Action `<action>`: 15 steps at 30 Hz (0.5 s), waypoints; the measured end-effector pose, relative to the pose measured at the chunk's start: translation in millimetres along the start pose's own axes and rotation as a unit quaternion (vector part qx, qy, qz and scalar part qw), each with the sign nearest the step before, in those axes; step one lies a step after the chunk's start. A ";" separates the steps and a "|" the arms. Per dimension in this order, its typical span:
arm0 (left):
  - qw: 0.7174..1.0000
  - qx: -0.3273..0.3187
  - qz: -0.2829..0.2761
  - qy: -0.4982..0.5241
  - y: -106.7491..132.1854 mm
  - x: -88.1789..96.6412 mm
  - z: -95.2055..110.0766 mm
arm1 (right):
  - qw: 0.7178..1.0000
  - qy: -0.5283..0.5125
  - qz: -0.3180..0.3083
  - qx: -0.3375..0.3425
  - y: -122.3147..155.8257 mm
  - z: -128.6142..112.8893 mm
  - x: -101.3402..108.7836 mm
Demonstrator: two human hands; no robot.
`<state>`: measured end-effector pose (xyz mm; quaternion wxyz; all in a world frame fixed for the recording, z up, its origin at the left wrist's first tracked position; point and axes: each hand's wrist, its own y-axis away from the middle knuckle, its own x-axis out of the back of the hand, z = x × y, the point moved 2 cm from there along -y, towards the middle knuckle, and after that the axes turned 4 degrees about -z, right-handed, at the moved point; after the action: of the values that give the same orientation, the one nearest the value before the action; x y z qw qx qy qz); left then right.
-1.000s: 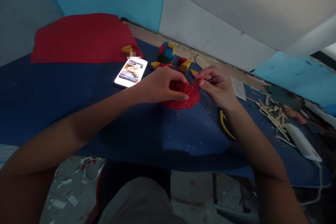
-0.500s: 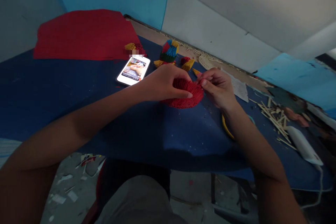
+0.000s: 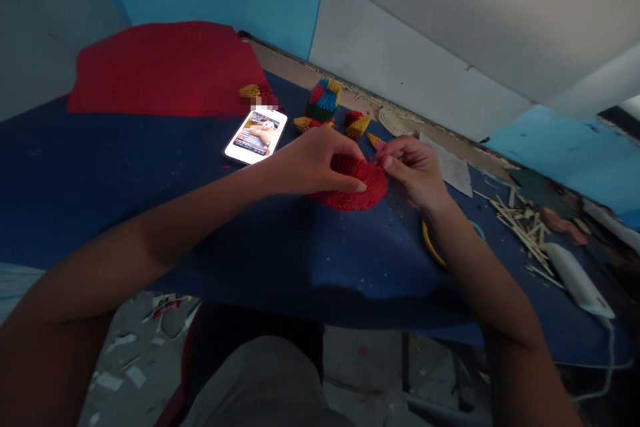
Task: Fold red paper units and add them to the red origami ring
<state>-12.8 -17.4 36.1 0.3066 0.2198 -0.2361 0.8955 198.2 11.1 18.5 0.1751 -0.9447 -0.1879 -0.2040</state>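
Observation:
A round red ring of folded paper pieces (image 3: 353, 200) sits low over the blue table, its pleats facing up. My left hand (image 3: 313, 163) is closed around its left side, thumb on the front and fingers over the back. At the ring's right rim, my right hand (image 3: 415, 170) pinches thumb and forefinger together on a small red bit of paper. Fingertips hide most of that bit, and whether it is joined to the ring cannot be seen. Just behind my right fingers lies a yellow and pink folded-paper piece (image 3: 375, 141).
A lit phone (image 3: 257, 136) lies left of my hands, near a red sheet (image 3: 165, 73). Behind stand multicoloured folded-paper models (image 3: 324, 101). On the right are yellow-handled scissors (image 3: 431, 245), partly under my forearm, thin wooden sticks (image 3: 523, 227) and a white power strip (image 3: 579, 280).
Both hands keep their grip on the red paper with only slight finger movement at the right rim. The whole view has shifted a little.

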 end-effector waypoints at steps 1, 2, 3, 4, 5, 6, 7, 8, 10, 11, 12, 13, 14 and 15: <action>1.000 -0.001 -0.004 -0.002 -0.1 -0.2 0.3 | 1.000 -0.007 -0.009 0.001 -1.3 -0.9 1.6; 1.000 -0.002 -0.008 -0.003 -0.2 -0.4 0.6 | 1.000 -0.017 -0.020 0.006 -3.0 -2.2 3.2; 1.000 -0.002 -0.012 -0.003 -0.3 -0.6 0.9 | 0.999 -0.026 -0.034 0.014 -4.8 -3.8 4.8; 1.000 -0.003 -0.016 -0.003 -0.2 -0.7 1.1 | 0.998 -0.034 -0.048 0.023 -6.8 -5.9 6.3; 1.000 -0.004 -0.019 -0.002 -0.1 -0.9 1.3 | 0.997 -0.038 -0.064 0.032 -8.8 -8.1 7.6; 1.000 -0.005 -0.021 -0.002 0.0 -1.0 1.5 | 0.995 -0.040 -0.081 0.038 -10.8 -10.4 8.6; 1.000 -0.007 -0.022 0.000 0.2 -1.1 1.6 | 0.994 -0.040 -0.096 0.042 -12.5 -12.8 9.2; 1.000 -0.008 -0.023 0.001 0.5 -1.2 1.7 | 0.992 -0.037 -0.108 0.045 -14.0 -15.1 9.6; 1.000 -0.012 -0.023 0.005 0.8 -1.4 1.7 | 0.991 -0.031 -0.125 0.045 -16.1 -19.5 9.9; 1.000 -0.014 -0.023 0.006 0.9 -1.5 1.7 | 0.990 -0.029 -0.130 0.044 -16.7 -21.5 10.0; 1.000 -0.016 -0.023 0.007 0.9 -1.7 1.7 | 0.990 -0.027 -0.134 0.044 -17.1 -23.3 10.2; 1.000 -0.018 -0.023 0.007 0.8 -1.8 1.7 | 0.989 -0.025 -0.138 0.045 -17.3 -25.0 10.5; 0.999 -0.021 -0.024 0.008 0.7 -1.9 1.8 | 0.988 -0.024 -0.145 0.045 -17.4 -26.6 11.0; 0.999 -0.022 -0.026 0.009 0.6 -2.1 2.0 | 0.987 -0.021 -0.154 0.045 -17.5 -27.8 11.6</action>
<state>-11.2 -19.8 36.3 0.3365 0.2106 -0.2469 0.8840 191.7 18.3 52.0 0.1798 -0.8998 -0.3437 -0.1998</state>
